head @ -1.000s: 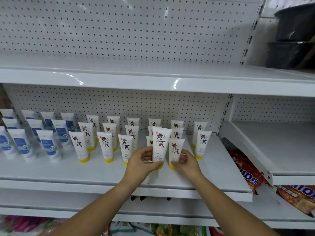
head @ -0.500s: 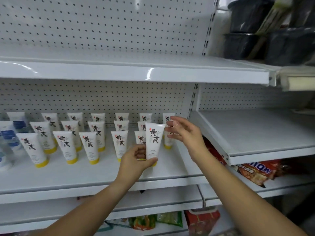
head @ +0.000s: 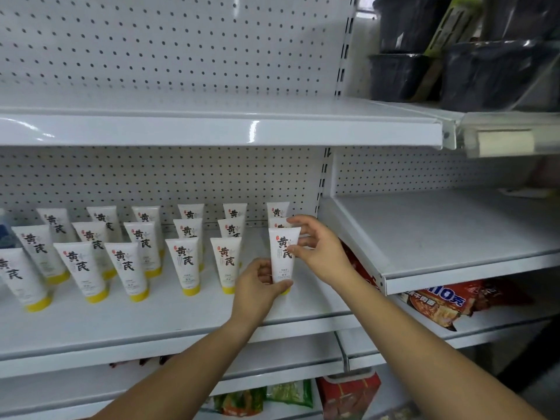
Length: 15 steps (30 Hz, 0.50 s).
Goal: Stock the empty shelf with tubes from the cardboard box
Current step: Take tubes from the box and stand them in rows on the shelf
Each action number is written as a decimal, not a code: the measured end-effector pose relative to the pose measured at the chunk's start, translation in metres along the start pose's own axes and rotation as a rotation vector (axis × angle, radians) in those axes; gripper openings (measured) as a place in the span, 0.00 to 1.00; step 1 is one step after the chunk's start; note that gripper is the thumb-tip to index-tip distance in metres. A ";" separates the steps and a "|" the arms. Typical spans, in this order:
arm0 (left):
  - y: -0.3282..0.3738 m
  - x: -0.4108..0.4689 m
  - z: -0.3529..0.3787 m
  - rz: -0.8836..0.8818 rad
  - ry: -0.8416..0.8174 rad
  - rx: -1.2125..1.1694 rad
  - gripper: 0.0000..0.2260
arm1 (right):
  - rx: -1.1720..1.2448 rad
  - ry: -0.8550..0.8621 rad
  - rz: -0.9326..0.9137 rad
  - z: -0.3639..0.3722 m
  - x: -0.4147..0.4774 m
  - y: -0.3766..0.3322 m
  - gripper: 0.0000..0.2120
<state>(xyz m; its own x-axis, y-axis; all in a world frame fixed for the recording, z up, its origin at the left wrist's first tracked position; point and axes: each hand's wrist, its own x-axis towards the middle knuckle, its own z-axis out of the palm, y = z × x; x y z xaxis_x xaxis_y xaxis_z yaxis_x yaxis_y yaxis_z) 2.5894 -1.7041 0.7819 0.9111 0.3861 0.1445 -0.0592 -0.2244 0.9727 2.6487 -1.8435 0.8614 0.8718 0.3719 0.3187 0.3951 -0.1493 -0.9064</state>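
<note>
Several white tubes with yellow caps (head: 183, 259) stand cap-down in rows on the white shelf (head: 169, 316). At the right end of the front row is one more tube (head: 283, 253). My left hand (head: 257, 286) grips its lower part near the cap. My right hand (head: 315, 247) pinches its upper right edge with thumb and fingers. Two more tubes stand right behind it, partly hidden. The cardboard box is not in view.
An upper shelf (head: 212, 128) overhangs the tubes. To the right is a bare white shelf (head: 448, 237), with red snack bags (head: 442, 301) beneath it. Dark bins (head: 485, 62) sit at top right. Packaged goods (head: 348, 395) lie on the bottom level.
My view has swung right. My left hand carried the tube to the right end of the front row. My right hand left the tube behind and now pinches this one.
</note>
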 end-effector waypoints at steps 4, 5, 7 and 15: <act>-0.007 0.014 0.008 0.000 0.019 0.060 0.20 | -0.024 0.012 0.004 0.000 0.012 0.014 0.22; -0.008 0.016 0.010 -0.001 0.022 0.074 0.20 | -0.028 0.018 0.011 0.001 0.015 0.018 0.22; -0.013 0.022 0.013 -0.006 0.034 0.096 0.20 | -0.033 0.025 0.020 0.001 0.020 0.024 0.23; -0.028 0.035 0.025 -0.013 0.060 0.118 0.20 | -0.035 0.008 0.040 0.000 0.028 0.042 0.20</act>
<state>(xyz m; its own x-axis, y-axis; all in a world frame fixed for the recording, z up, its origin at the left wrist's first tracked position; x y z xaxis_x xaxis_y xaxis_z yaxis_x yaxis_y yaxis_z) 2.6335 -1.7063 0.7550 0.8852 0.4417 0.1460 0.0040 -0.3211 0.9470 2.6900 -1.8393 0.8328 0.8892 0.3579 0.2850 0.3699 -0.1957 -0.9082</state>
